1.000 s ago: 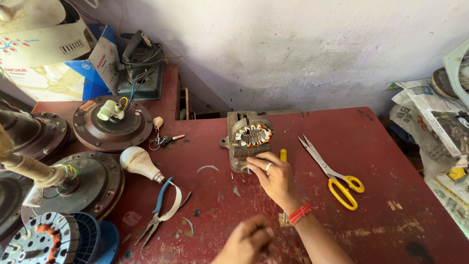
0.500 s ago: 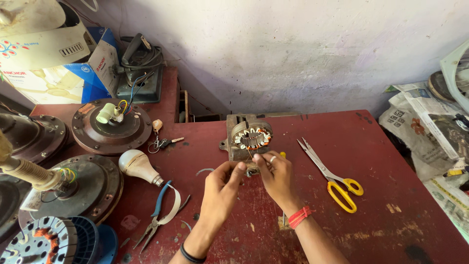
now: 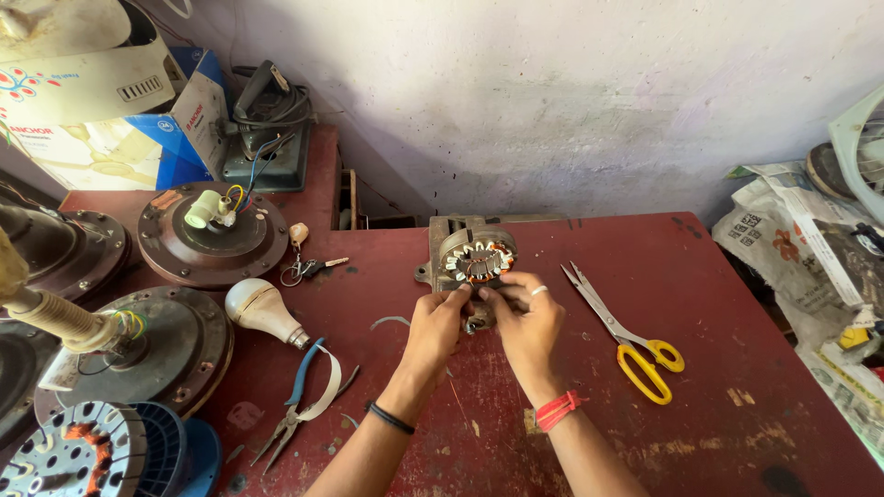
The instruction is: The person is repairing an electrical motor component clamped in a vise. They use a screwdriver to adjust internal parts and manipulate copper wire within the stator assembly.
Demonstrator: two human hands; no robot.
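At the near left corner lies one round stator core [image 3: 69,456], dull grey laminated metal ringed with holes and wound with copper, resting on a blue plastic spool [image 3: 180,451]. Just right of it lies one pair of pliers [image 3: 295,405] with blue and white grips, jaws pointing near.

Both forearms enter from the near edge. The left carries a black wristband [image 3: 391,417]; the right carries a red thread band [image 3: 558,410].

The left hand [image 3: 440,322] and right hand [image 3: 529,322] meet at the centre of the red painted table [image 3: 718,387], whose surface is scuffed and chipped. Fingers of both hands are curled, tips pinched together at the near edge of a small stator [image 3: 476,260]. What the fingertips grip there cannot be told. The right hand wears one silver ring.

The small stator is a toothed steel ring with copper-orange coils, seated on a grey metal winding fixture [image 3: 442,241] at mid-table, towards the far edge.

Right of the hands lies one pair of scissors [image 3: 626,331], bright steel blades, yellow handles. Left of the hands lies one white bulb [image 3: 262,311], smooth and pear-shaped.

Further left stand two visible ceiling fan motor housings [image 3: 212,235], round, dark brown, dusty metal. One key bunch [image 3: 308,267] lies between the far housing and the fixture.

Crumpled newspaper [image 3: 792,239] covers the far right.
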